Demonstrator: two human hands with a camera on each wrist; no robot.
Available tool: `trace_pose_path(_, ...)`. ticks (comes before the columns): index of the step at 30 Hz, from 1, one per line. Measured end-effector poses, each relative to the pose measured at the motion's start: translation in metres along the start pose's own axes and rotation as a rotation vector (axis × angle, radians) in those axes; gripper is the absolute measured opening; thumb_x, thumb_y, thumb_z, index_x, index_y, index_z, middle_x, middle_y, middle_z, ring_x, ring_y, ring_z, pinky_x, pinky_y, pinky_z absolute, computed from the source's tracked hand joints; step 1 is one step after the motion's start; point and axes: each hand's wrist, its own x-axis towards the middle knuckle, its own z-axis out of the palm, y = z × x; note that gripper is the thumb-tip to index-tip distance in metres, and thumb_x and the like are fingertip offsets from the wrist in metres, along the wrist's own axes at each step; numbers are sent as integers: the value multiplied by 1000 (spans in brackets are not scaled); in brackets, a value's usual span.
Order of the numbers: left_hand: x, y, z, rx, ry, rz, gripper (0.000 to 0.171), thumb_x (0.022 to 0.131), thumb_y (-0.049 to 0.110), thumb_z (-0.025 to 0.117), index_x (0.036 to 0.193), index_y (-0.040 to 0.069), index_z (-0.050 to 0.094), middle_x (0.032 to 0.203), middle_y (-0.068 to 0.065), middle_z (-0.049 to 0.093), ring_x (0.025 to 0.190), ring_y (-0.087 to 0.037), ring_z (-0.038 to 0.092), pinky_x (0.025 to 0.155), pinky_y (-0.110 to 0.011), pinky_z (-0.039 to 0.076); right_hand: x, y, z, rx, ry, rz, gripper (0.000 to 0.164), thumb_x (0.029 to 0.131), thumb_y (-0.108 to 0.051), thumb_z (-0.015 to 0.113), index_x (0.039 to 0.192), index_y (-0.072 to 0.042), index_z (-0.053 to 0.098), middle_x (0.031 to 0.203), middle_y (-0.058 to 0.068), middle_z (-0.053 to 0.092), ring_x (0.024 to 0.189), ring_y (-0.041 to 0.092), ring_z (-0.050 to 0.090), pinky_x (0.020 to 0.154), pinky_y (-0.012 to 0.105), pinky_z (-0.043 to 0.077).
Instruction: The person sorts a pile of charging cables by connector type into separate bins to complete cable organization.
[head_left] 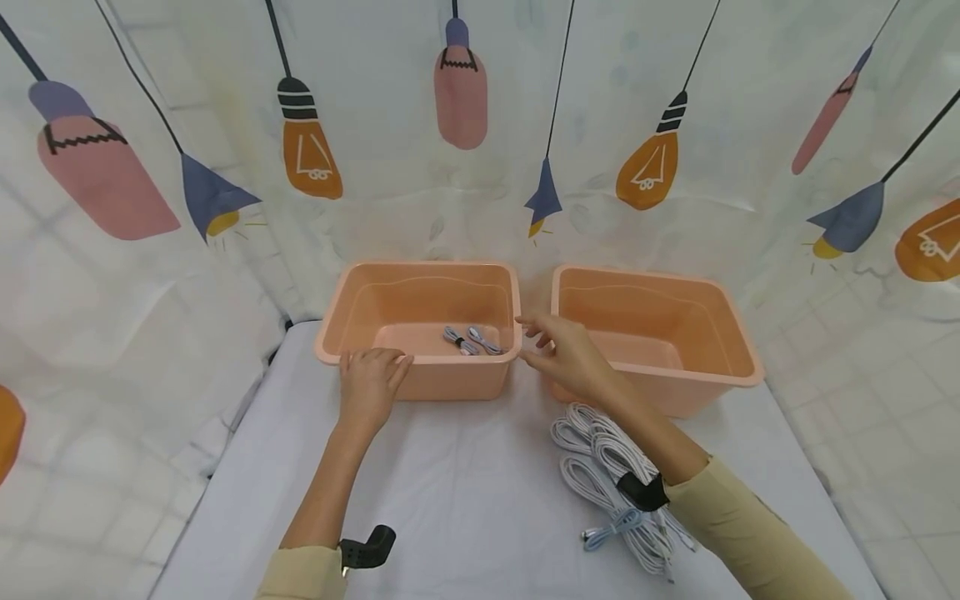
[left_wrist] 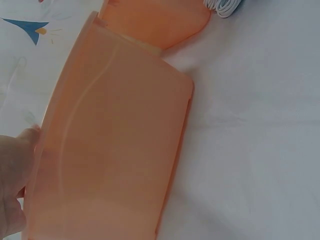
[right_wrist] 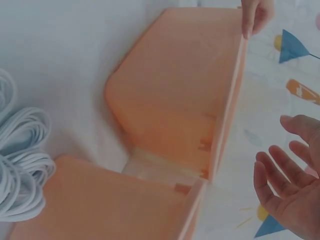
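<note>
Two peach plastic bins stand side by side at the far end of the table. My left hand [head_left: 367,387] holds the front rim of the left bin [head_left: 450,383], near its left corner. On that bin's floor lie two small grey cable bundles [head_left: 460,340], one with a dark tie. Beside the bin's right rim, my right hand [head_left: 566,354] hovers with loosely bent, spread fingers; in the right wrist view its palm shows nothing held. The right bin [head_left: 675,396] is partly behind my right hand and forearm.
Several coiled white cables [head_left: 592,487] lie on the white-covered table [head_left: 450,500] in front of the right bin, partly under my right forearm. A light blue cable [head_left: 615,529] is tied around some. A curtain [head_left: 375,200] printed with lamps hangs behind the bins.
</note>
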Motion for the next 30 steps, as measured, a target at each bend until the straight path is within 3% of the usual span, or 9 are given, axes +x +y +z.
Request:
trace_pose_path(9,0,1,-1,-6,4,2,34,106,28,65,116,-3,75,120,-22,76,120,-49,64,119,-76,22,-35,12,-1,20,-41,29,48,95,-3,75,142,-1,63,114,15,70,104,31,68,85,44,61)
trace_pose_path(16,0,0,-1,-1,2,6,34,105,28,66,116,-3,75,119,-22,76,119,-49,64,118,-77,23,-62,27,1,-60,-14,-53,40,93,0,75,132,0,68,109,12,75,96,28,71,82,43,62)
trace_pose_path(21,-1,1,-1,-4,6,7,33,105,27,66,114,-3,76,118,-22,76,119,-49,64,117,-77,23,-81,36,5,-76,-20,-109,43,89,0,80,131,-2,69,107,6,76,94,27,72,81,42,62)
trace_pose_path(30,-1,2,-2,7,1,0,33,105,27,66,115,-4,75,118,-22,76,118,-49,64,117,-77,24,-115,54,18,-60,-84,-136,43,88,-8,84,129,-5,71,109,2,75,93,14,69,76,29,59)
